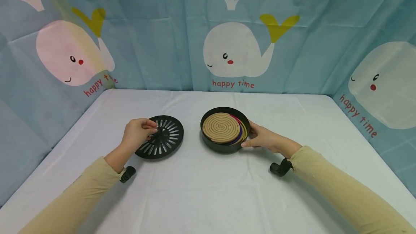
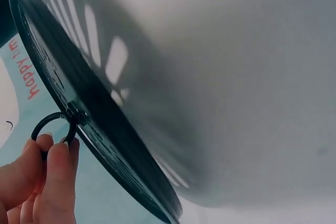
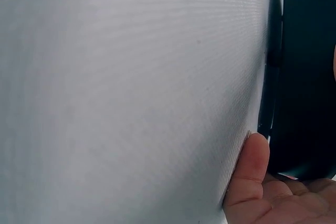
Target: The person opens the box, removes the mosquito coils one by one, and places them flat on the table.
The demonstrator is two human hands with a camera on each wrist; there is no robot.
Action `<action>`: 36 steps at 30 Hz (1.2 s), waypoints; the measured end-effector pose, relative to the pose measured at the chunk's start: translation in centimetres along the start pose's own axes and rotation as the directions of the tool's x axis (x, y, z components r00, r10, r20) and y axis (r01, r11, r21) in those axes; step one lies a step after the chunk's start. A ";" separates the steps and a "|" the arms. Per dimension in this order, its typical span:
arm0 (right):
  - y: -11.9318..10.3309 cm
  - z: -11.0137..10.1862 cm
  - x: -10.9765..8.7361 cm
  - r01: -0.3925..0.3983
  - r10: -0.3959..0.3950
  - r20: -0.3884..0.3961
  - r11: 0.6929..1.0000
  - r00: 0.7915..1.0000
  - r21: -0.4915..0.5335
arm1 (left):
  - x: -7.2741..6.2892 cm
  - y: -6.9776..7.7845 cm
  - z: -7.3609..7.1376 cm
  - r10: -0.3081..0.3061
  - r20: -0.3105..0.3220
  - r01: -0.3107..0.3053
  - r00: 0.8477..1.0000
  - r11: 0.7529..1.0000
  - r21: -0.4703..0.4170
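Note:
A round black slotted lid (image 1: 173,143) hangs tilted at the left. My left hand (image 1: 138,133) pinches the small black ring (image 2: 72,129) at its middle between thumb and fingers. In the left wrist view the lid's shadow falls on the cloth beside it, so it is off the table. To its right stands a shallow round black mosquito coil tin (image 1: 224,148), uncovered. A tan mosquito coil (image 1: 221,127) lies on top inside, with purple, red and yellow edges of others under it. My right hand (image 1: 263,139) grips the tin's right side, thumb in front, fingertips partly hidden behind.
A white cloth (image 1: 211,198) covers the table. Blue curtains (image 1: 156,53) printed with whales enclose the back and both sides. A black wrist camera (image 1: 128,174) sits at the left sleeve and another wrist camera (image 1: 280,168) at the right sleeve.

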State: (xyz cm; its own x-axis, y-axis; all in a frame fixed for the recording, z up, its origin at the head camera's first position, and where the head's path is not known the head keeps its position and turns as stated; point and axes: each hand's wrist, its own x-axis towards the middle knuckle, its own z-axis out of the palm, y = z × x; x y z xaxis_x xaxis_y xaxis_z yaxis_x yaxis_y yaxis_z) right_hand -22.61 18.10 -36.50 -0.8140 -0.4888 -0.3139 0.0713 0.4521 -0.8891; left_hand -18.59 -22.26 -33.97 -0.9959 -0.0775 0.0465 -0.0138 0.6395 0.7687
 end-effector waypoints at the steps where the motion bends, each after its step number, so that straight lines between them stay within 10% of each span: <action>1: 0.0 0.0 0.0 0.001 -0.001 0.000 1.000 1.000 -0.001 | 0.0 -0.1 0.0 -0.005 0.005 0.005 1.000 1.000 0.004; 14: -0.2 0.1 -0.1 0.004 -0.004 0.002 1.000 1.000 0.013 | 0.2 -0.9 -0.3 -0.066 0.068 0.066 0.995 0.998 0.014; 22: 0.1 -0.2 0.0 -0.008 0.008 0.004 1.000 1.000 0.005 | -0.1 -0.2 -0.5 0.022 0.019 -0.023 1.000 0.999 0.043; 36: -4.0 -1.8 -2.2 -0.074 0.078 -0.070 0.995 0.994 0.059 | -0.9 2.8 0.0 0.067 0.119 -0.046 0.991 0.985 -0.168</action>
State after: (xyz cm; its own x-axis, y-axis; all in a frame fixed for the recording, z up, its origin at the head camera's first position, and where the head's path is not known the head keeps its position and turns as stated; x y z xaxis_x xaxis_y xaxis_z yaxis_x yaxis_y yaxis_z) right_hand -22.14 18.72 -31.64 -0.8442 -0.3986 -0.3584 0.1656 0.4420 -0.8816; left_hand -17.74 -20.35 -31.86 -0.9981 0.0571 0.0213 0.0472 0.5050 0.8618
